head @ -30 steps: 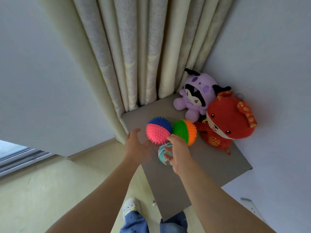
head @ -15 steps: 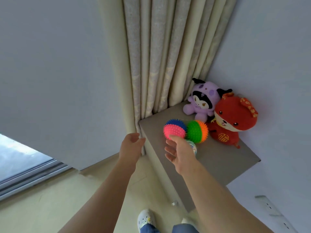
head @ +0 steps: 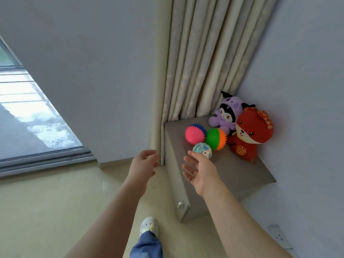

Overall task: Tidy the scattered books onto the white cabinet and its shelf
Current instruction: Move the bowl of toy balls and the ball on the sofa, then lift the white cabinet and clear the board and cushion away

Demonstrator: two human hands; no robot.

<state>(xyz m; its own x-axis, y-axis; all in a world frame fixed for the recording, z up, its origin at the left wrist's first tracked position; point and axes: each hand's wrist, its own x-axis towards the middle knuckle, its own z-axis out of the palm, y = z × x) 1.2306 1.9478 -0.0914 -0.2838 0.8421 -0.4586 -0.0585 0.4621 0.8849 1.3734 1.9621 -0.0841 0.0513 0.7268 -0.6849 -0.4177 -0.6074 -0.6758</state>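
Both hands have backed off the toys since a second ago. The right hand (head: pixel 200 170) was wrapped round the little teal ball (head: pixel 202 149) back then. Now that ball sits on the white cabinet (head: pixel 232 174) and the hand is relaxed with fingers spread, gripping nothing. Its index tip is right beside the ball, but I can't tell if it's touching. The left hand (head: pixel 144 164) was up by the pink-and-blue spiky ball (head: pixel 194 135). It now hangs off the cabinet's left edge near the curtain (head: pixel 195 62), fingers loose, nothing in it.

The cabinet is centre-right of the frame, tucked into the corner. On its top, the pink-and-blue ball touches a green-and-orange spiky ball (head: pixel 216 136), with the teal one just below them. A purple plush (head: pixel 227 116) and a red plush (head: pixel 249 135) lean together at the back right. There's a small knob (head: pixel 180 204) on the cabinet's front face. Can't tell where the books are from this angle. A window (head: pixel 28 118) fills the left edge, and one white shoe (head: pixel 149 225) shows at bottom centre.
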